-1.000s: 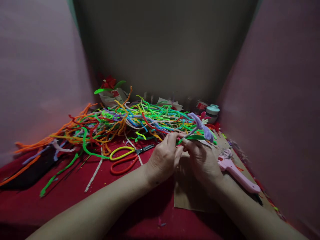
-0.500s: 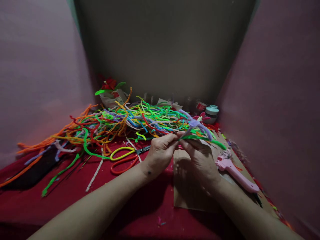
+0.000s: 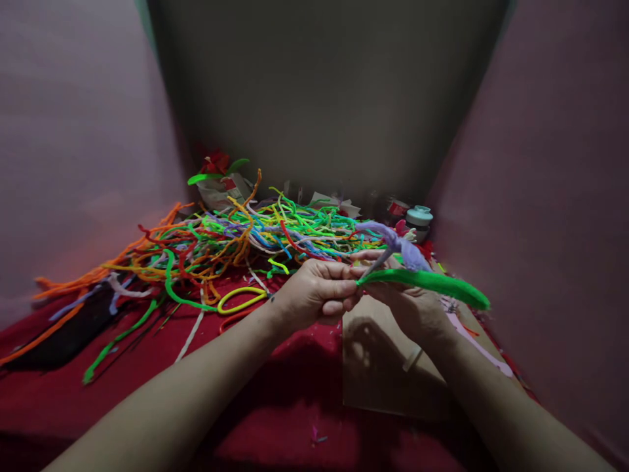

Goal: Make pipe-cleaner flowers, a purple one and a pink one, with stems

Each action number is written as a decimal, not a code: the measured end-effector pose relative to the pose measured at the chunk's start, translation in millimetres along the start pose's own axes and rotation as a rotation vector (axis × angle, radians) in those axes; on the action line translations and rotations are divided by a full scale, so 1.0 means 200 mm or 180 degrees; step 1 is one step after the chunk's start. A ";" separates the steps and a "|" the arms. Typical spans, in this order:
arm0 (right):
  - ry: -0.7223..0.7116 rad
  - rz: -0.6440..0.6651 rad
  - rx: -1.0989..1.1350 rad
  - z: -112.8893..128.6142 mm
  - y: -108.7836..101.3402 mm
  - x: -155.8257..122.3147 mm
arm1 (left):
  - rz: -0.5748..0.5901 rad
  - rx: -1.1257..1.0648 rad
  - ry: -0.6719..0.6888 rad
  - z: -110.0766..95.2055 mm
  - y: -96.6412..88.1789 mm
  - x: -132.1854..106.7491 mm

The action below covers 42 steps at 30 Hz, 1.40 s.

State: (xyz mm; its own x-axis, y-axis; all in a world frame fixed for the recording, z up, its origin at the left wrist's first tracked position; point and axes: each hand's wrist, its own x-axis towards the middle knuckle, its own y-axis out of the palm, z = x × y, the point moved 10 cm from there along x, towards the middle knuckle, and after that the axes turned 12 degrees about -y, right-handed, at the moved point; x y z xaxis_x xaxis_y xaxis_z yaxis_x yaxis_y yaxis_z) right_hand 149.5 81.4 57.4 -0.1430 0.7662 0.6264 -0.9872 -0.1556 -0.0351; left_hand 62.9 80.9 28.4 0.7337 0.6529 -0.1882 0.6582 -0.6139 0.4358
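My left hand (image 3: 319,292) is closed in a pinch on the stem end of a purple pipe-cleaner flower (image 3: 410,252). A long green pipe-cleaner leaf (image 3: 432,280) comes out at the same pinch and points right. My right hand (image 3: 413,305) is behind the leaf, its fingers bent round the stem and meeting the left fingertips; the leaf and flower hide part of them. Scissors with one yellow and one red handle (image 3: 240,300) lie by my left wrist, their blades hidden. Beneath my right hand is a brown cardboard sheet (image 3: 373,380).
A tangled heap of coloured pipe cleaners (image 3: 275,229) spreads across the back of the red cloth (image 3: 275,406). A pink glue gun (image 3: 479,344) lies partly behind my right forearm. A jar with a pale blue lid (image 3: 419,216) stands at the back right. Walls rise on both sides.
The flower and green leaf have turned and come nearer, the leaf now reaching further right. My right hand has shifted behind the leaf. My left hand now covers the scissor blades.
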 end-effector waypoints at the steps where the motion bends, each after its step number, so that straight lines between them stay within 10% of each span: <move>1: 0.0073 -0.0034 0.0123 -0.02 0.00 0.00 | 0.0088 -0.0056 -0.0072 0.01 0.01 0.00; 13: 0.0094 -0.0481 0.0352 -0.04 0.01 -0.01 | -0.0638 0.1374 0.0436 -0.08 -0.05 -0.01; 23: -0.0099 -0.0340 -0.0965 0.11 0.02 -0.02 | -0.2170 0.4060 0.2676 -0.16 0.06 -0.18; 42: -0.0228 0.0021 -0.0002 0.08 0.00 0.03 | -0.1099 0.1400 0.0842 -0.12 -0.03 -0.08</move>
State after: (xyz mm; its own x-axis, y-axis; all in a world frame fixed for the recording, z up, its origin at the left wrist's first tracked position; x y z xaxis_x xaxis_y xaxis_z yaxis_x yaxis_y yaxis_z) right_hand 150.4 74.9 73.6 -0.1442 0.7187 0.6803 -0.9863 -0.1601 -0.0399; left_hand 44.1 84.0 49.5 0.4362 0.8999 -0.0046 0.8995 -0.4361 -0.0258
